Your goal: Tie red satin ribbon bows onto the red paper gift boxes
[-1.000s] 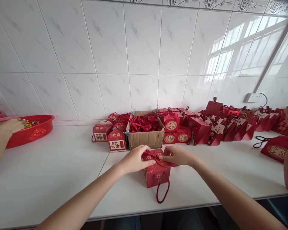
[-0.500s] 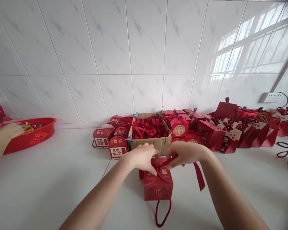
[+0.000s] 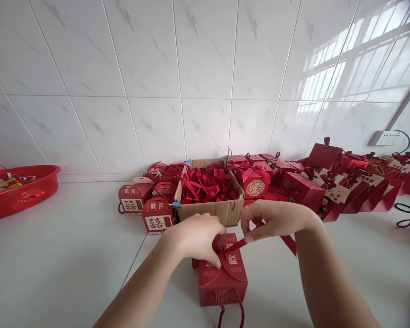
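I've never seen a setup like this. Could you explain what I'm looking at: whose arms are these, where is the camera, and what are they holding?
There's no machine here: the arms are a person's, seen from a camera worn on their head. The left hand rests on top of a red box; the right hand pinches a red ribbon running from the box top. Behind, on the white table, stands a cardboard box full of ribbons, with decorated boxes on both sides. At far left is a red basin holding small wrapped items.
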A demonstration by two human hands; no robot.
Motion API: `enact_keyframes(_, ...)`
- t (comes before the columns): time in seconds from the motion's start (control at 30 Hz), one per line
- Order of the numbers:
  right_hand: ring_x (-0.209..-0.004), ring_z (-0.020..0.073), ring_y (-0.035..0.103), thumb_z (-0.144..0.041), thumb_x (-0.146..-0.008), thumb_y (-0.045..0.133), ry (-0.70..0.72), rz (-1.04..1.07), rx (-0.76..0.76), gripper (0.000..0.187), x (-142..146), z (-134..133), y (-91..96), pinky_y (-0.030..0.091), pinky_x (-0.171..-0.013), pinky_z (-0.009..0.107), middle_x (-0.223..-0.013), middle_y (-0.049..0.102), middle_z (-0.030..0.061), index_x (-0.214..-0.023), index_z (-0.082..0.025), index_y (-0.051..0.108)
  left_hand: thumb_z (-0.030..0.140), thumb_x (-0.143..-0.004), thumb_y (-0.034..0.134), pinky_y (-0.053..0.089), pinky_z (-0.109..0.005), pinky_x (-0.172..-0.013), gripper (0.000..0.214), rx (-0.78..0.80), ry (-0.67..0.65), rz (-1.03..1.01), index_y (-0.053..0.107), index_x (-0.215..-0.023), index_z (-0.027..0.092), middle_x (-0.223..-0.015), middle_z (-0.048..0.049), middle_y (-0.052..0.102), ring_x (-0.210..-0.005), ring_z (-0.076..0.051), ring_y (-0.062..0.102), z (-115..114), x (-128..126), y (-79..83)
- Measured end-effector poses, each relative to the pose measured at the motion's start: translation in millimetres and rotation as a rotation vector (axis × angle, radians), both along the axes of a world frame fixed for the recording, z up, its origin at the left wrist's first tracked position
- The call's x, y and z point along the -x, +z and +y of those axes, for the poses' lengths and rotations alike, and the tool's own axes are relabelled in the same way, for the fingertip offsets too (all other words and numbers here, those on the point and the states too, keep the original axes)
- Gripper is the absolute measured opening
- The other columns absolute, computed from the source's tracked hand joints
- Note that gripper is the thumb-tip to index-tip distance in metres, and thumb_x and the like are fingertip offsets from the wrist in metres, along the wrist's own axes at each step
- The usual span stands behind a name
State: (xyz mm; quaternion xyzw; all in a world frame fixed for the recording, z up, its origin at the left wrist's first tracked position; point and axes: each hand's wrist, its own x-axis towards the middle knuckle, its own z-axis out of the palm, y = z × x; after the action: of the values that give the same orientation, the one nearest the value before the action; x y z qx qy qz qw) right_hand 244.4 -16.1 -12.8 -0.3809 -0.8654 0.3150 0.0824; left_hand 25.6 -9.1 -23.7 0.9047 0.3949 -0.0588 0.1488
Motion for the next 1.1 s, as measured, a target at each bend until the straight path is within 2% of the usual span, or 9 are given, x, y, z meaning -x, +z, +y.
enact_keyframes(0.13,-0.054,0.0085,0.044,-0.031,-0.084,0.053,-0.041,0.058,0.004,0.020,1.3,1.0,0.5,0.037,-0.048,0.020,-0.064,0.054,-0.0015,-0.074,-0.016,0.063,0.046,-0.063,0.071,0.036,-0.029,-0.060,0.029,-0.031,0.018,-0.022,0.065,-0.081,0.023,-0.088,-0.0030,0.059,-0.088,-0.026,0.054,-6.4,2.0,0.6)
enact_keyframes(0.27,-0.052,0.0079,0.042,-0.034,-0.086,0.050,-0.009,0.144,0.009,0.025,6.4,3.7,-0.5,0.036,-0.046,0.019,-0.061,0.052,-0.0015,-0.075,-0.015,0.063,0.058,-0.070,0.061,0.038,-0.029,-0.064,0.039,-0.066,0.004,-0.192,0.065,-0.086,0.022,-0.090,-0.0031,0.060,-0.086,-0.023,0.055,-10.0,-0.1,3.6)
enact_keyframes(0.43,-0.053,0.0077,0.042,-0.037,-0.087,0.050,-0.008,0.201,0.029,0.027,8.0,5.4,-1.7,0.037,-0.046,0.019,-0.064,0.053,-0.0010,-0.081,-0.015,0.064,0.047,-0.076,0.058,0.036,-0.025,-0.055,0.028,0.081,0.065,-0.375,0.064,-0.082,0.020,-0.085,-0.0003,0.063,-0.068,-0.014,0.055,-4.1,-5.5,5.0)
enact_keyframes(0.57,-0.059,0.0092,0.048,-0.030,-0.087,0.048,-0.089,0.203,-0.010,0.021,5.1,5.3,-3.3,0.042,-0.049,0.019,-0.071,0.057,0.0003,-0.094,-0.017,0.063,0.042,-0.076,0.058,0.036,-0.024,-0.056,0.024,0.193,0.019,-0.400,0.065,-0.077,0.019,-0.075,0.0006,0.063,-0.064,-0.013,0.053,2.9,-4.0,4.1)
enact_keyframes(0.67,-0.064,0.0111,0.053,-0.023,-0.084,0.049,-0.144,0.148,-0.073,0.019,0.9,6.4,-5.1,0.044,-0.054,0.021,-0.077,0.060,0.0009,-0.097,-0.019,0.062,0.041,-0.075,0.059,0.037,-0.024,-0.057,0.024,0.213,0.000,-0.406,0.068,-0.080,0.020,-0.076,0.0000,0.065,-0.066,-0.014,0.054,6.7,-2.0,2.7)
enact_keyframes(0.83,-0.083,0.0177,0.059,-0.017,-0.080,0.052,-0.251,0.031,-0.183,0.023,-4.4,5.4,-4.8,0.047,-0.071,0.029,-0.096,0.066,0.0036,-0.099,-0.022,0.064,0.044,-0.071,0.063,0.039,-0.025,-0.063,0.026,0.223,-0.012,-0.389,0.071,-0.080,0.020,-0.082,-0.0015,0.068,-0.072,-0.016,0.058,10.7,-1.8,-0.3)
enact_keyframes(0.97,-0.083,0.0191,0.059,-0.030,-0.087,0.049,-0.375,0.102,-0.279,0.020,-1.0,-6.9,-5.9,0.047,-0.072,0.030,-0.094,0.066,0.0049,-0.096,-0.021,0.065,0.043,-0.070,0.064,0.039,-0.025,-0.062,0.025,0.243,-0.029,-0.382,0.072,-0.081,0.022,-0.083,-0.0015,0.069,-0.072,-0.016,0.058,10.5,-1.0,0.5)
enact_keyframes(1.1,-0.083,0.0192,0.057,-0.048,-0.093,0.038,-0.303,0.302,-0.311,0.041,7.4,-15.2,-29.1,0.046,-0.074,0.030,-0.087,0.062,0.0068,-0.083,-0.018,0.064,0.039,-0.070,0.064,0.039,-0.024,-0.059,0.023,0.264,-0.014,-0.373,0.072,-0.082,0.021,-0.083,-0.0012,0.070,-0.071,-0.016,0.059,7.6,-1.0,3.0)
